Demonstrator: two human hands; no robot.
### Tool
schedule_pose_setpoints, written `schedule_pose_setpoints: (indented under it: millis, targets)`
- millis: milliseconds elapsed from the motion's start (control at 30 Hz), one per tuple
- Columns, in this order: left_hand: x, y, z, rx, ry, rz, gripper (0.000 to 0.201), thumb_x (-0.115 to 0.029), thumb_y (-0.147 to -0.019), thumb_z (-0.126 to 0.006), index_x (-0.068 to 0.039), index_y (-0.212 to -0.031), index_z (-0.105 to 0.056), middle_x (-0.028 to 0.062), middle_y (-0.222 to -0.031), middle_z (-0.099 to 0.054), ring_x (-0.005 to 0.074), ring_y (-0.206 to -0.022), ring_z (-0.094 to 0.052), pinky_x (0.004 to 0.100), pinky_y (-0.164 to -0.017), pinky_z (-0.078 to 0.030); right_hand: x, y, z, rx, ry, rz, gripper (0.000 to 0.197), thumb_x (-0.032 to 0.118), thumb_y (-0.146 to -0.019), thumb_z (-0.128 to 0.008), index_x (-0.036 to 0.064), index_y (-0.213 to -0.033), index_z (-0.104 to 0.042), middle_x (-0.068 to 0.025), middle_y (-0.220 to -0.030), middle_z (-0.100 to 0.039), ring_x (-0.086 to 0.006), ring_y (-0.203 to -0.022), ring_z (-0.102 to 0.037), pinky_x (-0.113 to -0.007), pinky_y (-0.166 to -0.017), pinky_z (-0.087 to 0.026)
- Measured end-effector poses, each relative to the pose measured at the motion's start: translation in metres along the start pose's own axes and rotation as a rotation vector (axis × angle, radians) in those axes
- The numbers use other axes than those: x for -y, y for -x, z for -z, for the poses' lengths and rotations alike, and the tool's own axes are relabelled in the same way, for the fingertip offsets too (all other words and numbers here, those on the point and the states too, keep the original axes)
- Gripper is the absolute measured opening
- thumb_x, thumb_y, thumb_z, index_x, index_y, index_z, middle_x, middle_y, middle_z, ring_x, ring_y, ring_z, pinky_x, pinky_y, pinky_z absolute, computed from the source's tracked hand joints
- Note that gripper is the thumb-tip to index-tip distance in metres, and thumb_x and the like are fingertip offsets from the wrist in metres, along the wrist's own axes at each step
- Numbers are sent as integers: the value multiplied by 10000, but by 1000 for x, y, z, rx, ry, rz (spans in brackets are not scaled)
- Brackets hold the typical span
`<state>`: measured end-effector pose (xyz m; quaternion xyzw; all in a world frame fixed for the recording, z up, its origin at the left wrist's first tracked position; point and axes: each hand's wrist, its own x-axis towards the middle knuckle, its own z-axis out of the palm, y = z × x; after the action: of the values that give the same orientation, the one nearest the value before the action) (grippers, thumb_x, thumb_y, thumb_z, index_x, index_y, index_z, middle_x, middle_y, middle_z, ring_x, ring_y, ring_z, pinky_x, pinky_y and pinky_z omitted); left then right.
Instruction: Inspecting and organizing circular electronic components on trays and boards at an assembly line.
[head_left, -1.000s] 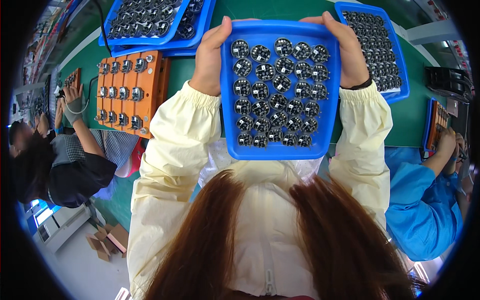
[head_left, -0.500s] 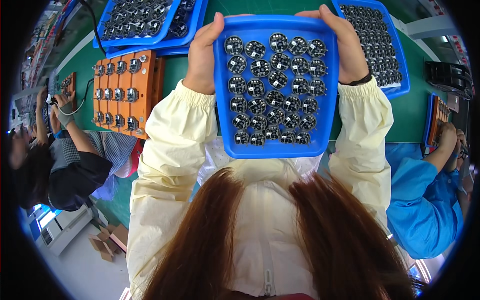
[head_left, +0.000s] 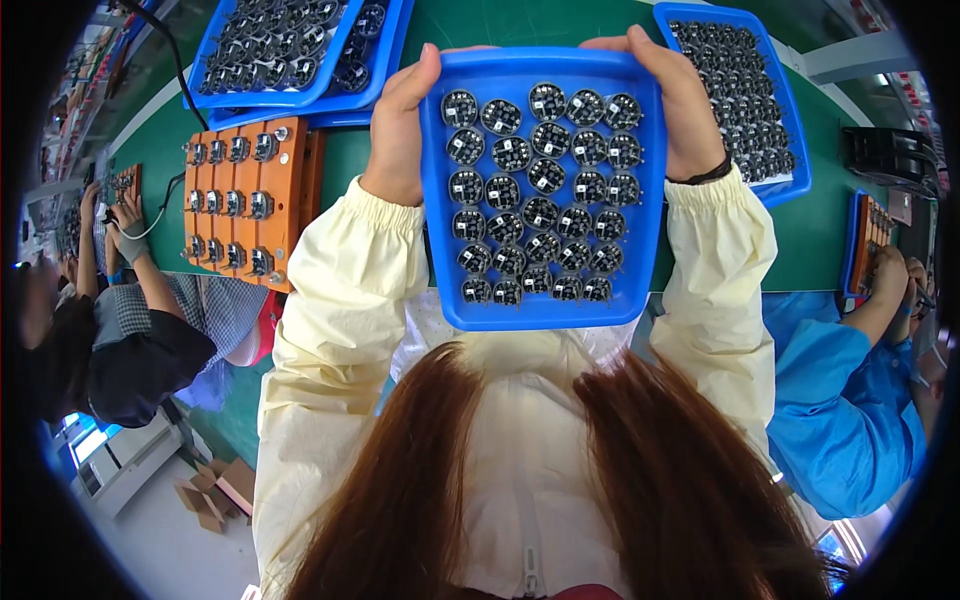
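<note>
A blue plastic tray (head_left: 632, 290) is held up in front of me by its far corners. It carries rows of small round electronic parts (head_left: 540, 212), dark with metallic rims. My left hand (head_left: 402, 130) wraps the tray's left side, thumb along the rim and the other fingers hidden beneath. On the opposite side my right hand (head_left: 688, 112) grips the rim in the same way, its fingers also mostly hidden underneath. Both hands are closed on the tray.
Stacked blue trays of similar parts (head_left: 270, 50) stand at the far left, and another full tray (head_left: 735, 100) at the far right. An orange fixture (head_left: 240, 205) with parts in rows sits left on the green table (head_left: 820, 230). Co-workers' hands (head_left: 890, 275) work at both sides.
In the picture, the held tray sits slightly lower and further left, with both hands still on it. The surroundings have shifted a little too, as my view moved.
</note>
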<state>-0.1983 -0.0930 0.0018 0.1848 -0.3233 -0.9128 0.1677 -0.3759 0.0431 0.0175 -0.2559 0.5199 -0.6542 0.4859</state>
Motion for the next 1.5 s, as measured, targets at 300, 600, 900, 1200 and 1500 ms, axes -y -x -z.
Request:
schedule_pose_setpoints:
  millis: [300,600,900,1200,1500]
  targets:
    - [2,-2,8,2,-30,-16,515,-408,-923,-373,56,-1102,-509,187,-999,-611,260,-866,-628,368,-759,-525,1,0,-1,-10,31,-2,440,350,-928,-411,-47,-1036,-567,-138,-908,-641,-179,-782,-639,-289,-698,-535]
    - [2,-2,6,9,-28,-16,519,-410,-920,-378,58,-1105,-506,192,-1006,-607,263,-873,-627,369,-765,-525,-1,2,-5,-35,19,60,380,317,-914,-461,-34,-962,-599,-90,-860,-638,-139,-751,-615,-258,-684,-503]
    - [3,-2,5,10,-34,-19,519,-411,-920,-373,53,-1120,-495,197,-1031,-598,275,-893,-621,378,-780,-522,-1,2,-5,-53,22,59,383,306,-908,-468,-46,-927,-617,-97,-831,-646,-152,-742,-620,-271,-699,-497]
    - [3,-3,11,35,-53,-1,520,-426,-913,-372,32,-1130,-489,201,-1060,-582,293,-927,-603,405,-801,-508,-6,1,-4,-78,67,95,367,292,-903,-474,-43,-927,-620,-95,-819,-645,-147,-729,-623,-264,-690,-499]
    - [2,3,0,-58,-74,42,544,-452,-897,-401,20,-1161,-466,204,-1093,-564,297,-956,-590,418,-817,-499,1,8,-10,-126,-90,52,298,248,-898,-498,-31,-942,-593,-77,-814,-629,-139,-702,-602,-259,-661,-486]
